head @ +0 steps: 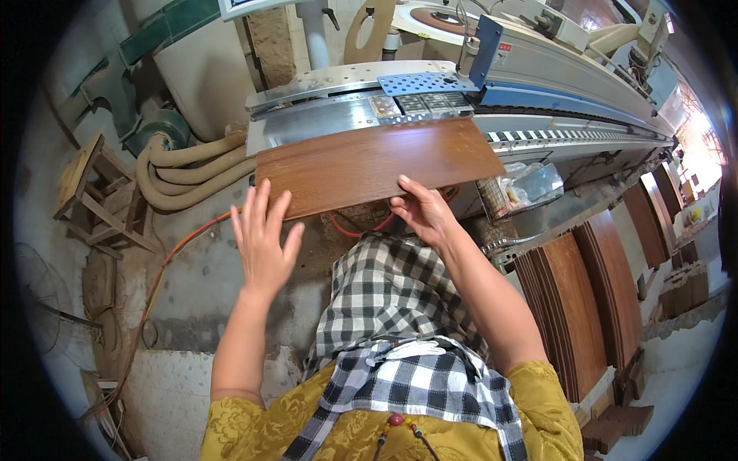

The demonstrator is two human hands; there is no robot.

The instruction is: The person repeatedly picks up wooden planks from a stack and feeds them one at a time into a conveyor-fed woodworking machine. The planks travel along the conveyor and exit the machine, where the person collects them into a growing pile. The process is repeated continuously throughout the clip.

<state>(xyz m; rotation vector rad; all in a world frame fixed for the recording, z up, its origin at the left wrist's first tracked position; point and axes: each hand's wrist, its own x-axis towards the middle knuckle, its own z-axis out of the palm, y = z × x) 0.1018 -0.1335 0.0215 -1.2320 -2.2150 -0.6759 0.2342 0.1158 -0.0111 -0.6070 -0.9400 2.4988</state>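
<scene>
A brown wood-grain board [369,164] lies in front of me, its far edge along the metal bed [323,124] of a long woodworking machine. My right hand [424,210] grips the board's near edge right of its middle, thumb on top and fingers curled at the edge. At the board's left end is my left hand [265,233], fingers spread and fingertips at or over the corner; whether they press on it I cannot tell. Beyond the board are a blue perforated plate [426,84] and dark rectangular pads [429,104] on the machine.
Stacks of brown boards [576,311] stand on the floor at right. A wire basket [522,193] with plastic bags hangs by the machine. Ribbed hoses [196,173] and a wooden stool [104,199] are at left. An orange hose [161,268] crosses the floor.
</scene>
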